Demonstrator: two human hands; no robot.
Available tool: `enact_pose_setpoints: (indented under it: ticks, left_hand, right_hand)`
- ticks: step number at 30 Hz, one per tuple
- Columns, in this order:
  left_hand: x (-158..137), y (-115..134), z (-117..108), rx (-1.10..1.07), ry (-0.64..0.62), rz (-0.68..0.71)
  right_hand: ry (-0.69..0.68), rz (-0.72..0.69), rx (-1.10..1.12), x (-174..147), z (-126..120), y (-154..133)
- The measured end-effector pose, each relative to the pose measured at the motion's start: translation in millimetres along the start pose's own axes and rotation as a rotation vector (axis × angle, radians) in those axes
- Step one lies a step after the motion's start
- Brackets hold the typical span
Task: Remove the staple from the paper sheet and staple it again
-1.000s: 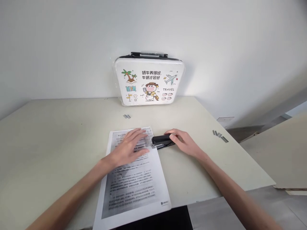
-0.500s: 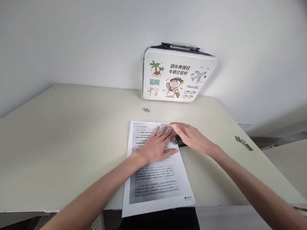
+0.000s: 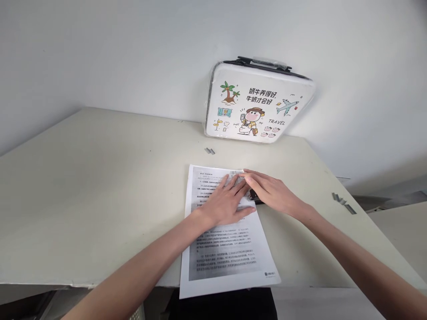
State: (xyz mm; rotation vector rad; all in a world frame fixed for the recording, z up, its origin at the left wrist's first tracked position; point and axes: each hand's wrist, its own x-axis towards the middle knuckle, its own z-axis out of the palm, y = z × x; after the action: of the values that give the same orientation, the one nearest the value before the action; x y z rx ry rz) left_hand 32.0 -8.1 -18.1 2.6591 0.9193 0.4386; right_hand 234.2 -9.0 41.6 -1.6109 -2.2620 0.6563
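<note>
A printed sheet of paper (image 3: 233,266) lies on the table, its lower end sticking out past the front edge. My left hand (image 3: 225,202) rests flat on its upper half with the fingers spread. At the sheet's right edge, my right hand (image 3: 271,191) is curved over a black stapler (image 3: 255,195), pressing from above. Most of the stapler is hidden beneath that hand; only a dark part and a bit of metal show. The fingertips of both hands meet near the top right of the page.
A white case (image 3: 256,102) with cartoon prints and a black handle leans against the wall at the back. Short grey staple strips lie on the table (image 3: 100,200), some (image 3: 209,151) behind the paper, others (image 3: 343,203) near the right edge.
The view has turned slightly, so everything appears a little further right. Both hands keep the same place on the paper and stapler.
</note>
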Motion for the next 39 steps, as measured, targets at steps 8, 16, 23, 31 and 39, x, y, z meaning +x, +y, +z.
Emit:
enact_pose_setpoints:
  ticks: [8,16,23,31,39]
  left_hand:
    - [-0.5,0.7,-0.3,0.004,0.009,-0.004]
    - [-1.1,0.3,0.2,0.036,0.005,-0.015]
    - [-0.8,-1.7,2.3,0.028,0.048,-0.007]
    - [0.2,-0.1,-2.9,0.035,0.038,-0.037]
    - [1.2,0.1,-4.2,0.053,0.017,-0.043]
  right_hand:
    - [-0.007,0.044,-0.153,2.2,2.9,-4.1]
    - [0.012,-0.013,-0.334,4.8,9.1,-5.7]
    - [0.089,-0.108,-0.436,8.7,18.2,0.2]
    - [0.167,-0.174,-0.565,13.3,27.4,1.3]
    - [0.201,-0.173,-0.622,12.9,35.2,-0.3]
